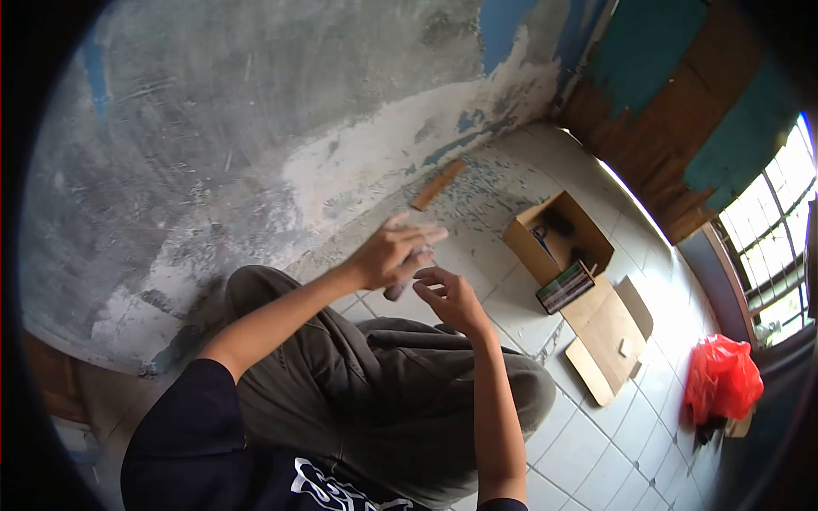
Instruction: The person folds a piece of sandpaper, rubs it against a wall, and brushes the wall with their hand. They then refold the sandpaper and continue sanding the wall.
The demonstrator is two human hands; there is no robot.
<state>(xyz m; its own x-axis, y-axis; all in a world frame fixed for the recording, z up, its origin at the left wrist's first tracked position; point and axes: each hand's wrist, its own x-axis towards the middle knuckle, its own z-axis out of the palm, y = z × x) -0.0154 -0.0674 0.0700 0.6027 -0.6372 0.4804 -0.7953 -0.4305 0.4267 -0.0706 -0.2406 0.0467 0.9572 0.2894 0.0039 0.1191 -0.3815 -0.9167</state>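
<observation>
My left hand [394, 254] is above my crossed legs, its fingers stretched out and slightly blurred. Just below its palm shows the end of a small dark object [394, 292], mostly hidden, and I cannot tell what it is. My right hand [453, 300] is close beside the left, fingers loosely curved and thumb apart from them. Its fingertips come near the left hand's fingers. Under both hands are my dark trousers [375, 375] and the white tiled floor [477, 255].
A scraped grey wall [230, 128] rises ahead, with paint flakes [494, 183] and a brown strip [440, 185] at its foot. To the right are an open cardboard box [532, 251], a small patterned box [566, 288], flattened cardboard [601, 328] and a red plastic bag [724, 375].
</observation>
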